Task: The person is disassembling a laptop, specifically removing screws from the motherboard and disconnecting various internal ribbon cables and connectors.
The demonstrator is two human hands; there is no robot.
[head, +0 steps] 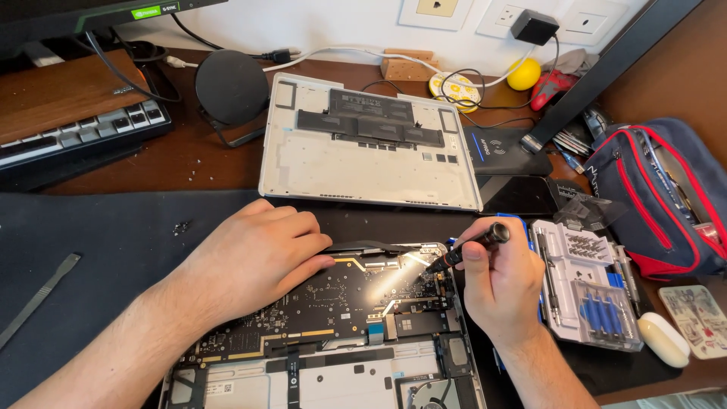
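Fingers of the right hand pinch a black screwdriver, tip on the opened laptop's circuit board; the left hand lies flat, fingers together, on it. A slip could gouge components.

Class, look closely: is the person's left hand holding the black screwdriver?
No: the right hand grips the black screwdriver, while the left hand rests flat on the opened laptop.

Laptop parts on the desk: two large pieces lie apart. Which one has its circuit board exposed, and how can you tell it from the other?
The opened laptop body under both hands, showing a dark circuit board. The removed bottom cover behind it shows only a pale inner panel with black strips.
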